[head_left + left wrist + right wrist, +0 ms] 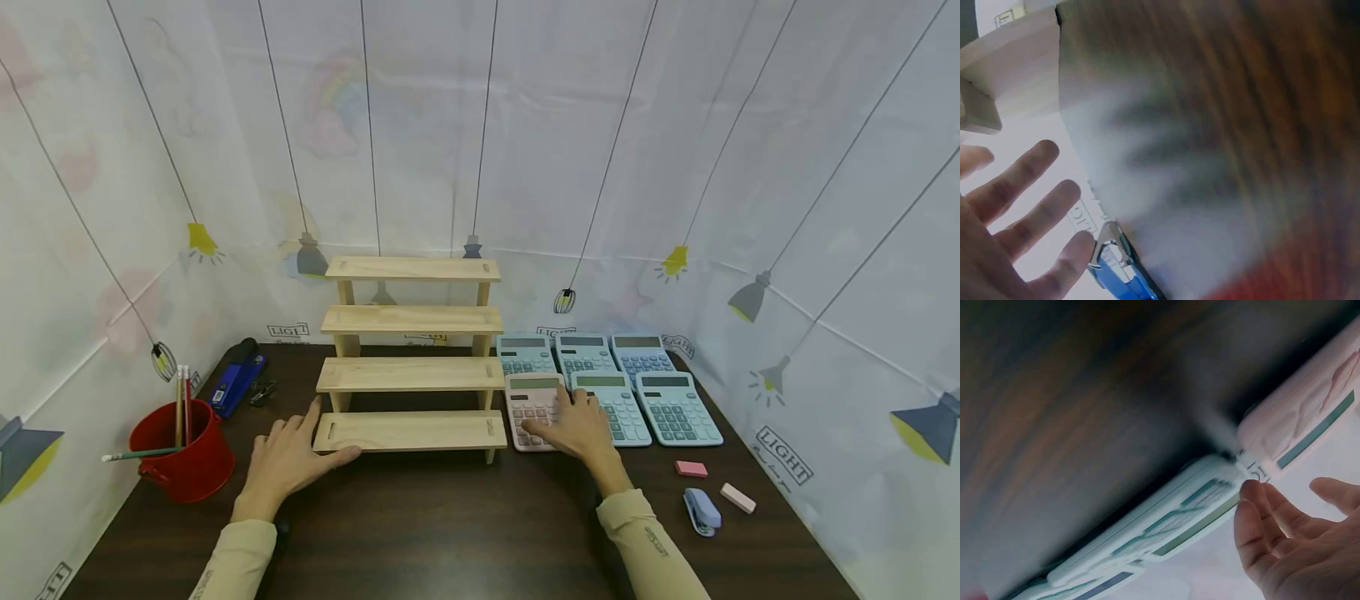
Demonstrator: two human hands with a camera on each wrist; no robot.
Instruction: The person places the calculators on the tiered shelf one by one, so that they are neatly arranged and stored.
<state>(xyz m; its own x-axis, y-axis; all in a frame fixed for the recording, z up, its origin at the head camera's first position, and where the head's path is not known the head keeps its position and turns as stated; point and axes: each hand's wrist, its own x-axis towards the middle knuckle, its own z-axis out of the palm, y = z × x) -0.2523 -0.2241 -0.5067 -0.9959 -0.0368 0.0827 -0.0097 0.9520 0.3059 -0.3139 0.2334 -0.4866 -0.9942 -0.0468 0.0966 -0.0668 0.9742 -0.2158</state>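
Observation:
A four-step wooden display stand (411, 431) rises at the back middle of the dark table. My left hand (288, 458) is at the left end of its lowest step, fingers spread and thumb along the front; whether it touches the wood cannot be told. In the left wrist view, the fingers (1029, 222) look straight and separate. Over the right side of a pink calculator (534, 410) hovers or rests my right hand (577, 425), partly covering it and the pale blue calculator (618, 408) beside it. The right wrist view shows loosely bent fingers (1297, 531) holding nothing.
Several more blue calculators (678, 408) stand in two rows right of the stand. A red bucket (187, 458) with pencils, a dark blue stapler (238, 383) and clips (262, 392) lie left. Front right are two erasers (691, 468) and a light blue stapler (702, 511).

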